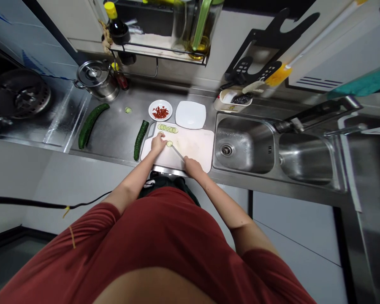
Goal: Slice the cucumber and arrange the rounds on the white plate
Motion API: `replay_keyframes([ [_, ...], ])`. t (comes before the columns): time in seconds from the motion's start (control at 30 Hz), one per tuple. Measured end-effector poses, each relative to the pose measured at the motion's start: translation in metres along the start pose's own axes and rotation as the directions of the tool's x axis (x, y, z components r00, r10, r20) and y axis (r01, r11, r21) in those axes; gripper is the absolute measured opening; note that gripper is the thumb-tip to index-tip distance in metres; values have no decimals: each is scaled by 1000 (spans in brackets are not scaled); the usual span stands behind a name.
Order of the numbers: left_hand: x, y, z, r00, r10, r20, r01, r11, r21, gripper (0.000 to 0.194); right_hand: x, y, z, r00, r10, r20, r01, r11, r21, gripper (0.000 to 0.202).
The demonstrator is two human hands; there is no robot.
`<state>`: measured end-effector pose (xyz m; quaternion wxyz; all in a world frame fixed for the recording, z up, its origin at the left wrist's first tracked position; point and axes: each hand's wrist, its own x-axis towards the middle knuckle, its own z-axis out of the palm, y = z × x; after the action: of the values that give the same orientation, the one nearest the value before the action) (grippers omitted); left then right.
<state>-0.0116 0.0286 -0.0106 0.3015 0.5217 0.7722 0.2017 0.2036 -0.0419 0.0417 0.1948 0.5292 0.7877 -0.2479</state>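
Note:
My right hand (194, 167) is wrapped round the handle of a knife (178, 153), its blade slanting up and left over a white cutting board (193, 147). At the blade's tip lies a pale round cucumber slice (169, 144). Just left of that slice is my left hand (158, 144), thumb and finger apart, fingertips near the board's upper left. A row of overlapping cucumber slices (167, 128) runs along the board's far edge. Beside the board's left edge lies a cut length of dark green cucumber (141, 140).
Behind the board are a white plate (190, 115) and a small dish of chopped red pieces (160, 112). A whole cucumber (90, 126) and a cucumber end (128, 110) lie left. A steel pot (96, 80) stands farther back; a double sink (247, 145) is right.

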Motion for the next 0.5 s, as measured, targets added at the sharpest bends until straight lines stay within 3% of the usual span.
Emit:
replay_keyframes([
  [0.5, 0, 0, -1, 1000, 15, 3, -15, 1000, 14, 28, 16, -11, -10, 998, -41, -48, 39, 999, -30, 27],
])
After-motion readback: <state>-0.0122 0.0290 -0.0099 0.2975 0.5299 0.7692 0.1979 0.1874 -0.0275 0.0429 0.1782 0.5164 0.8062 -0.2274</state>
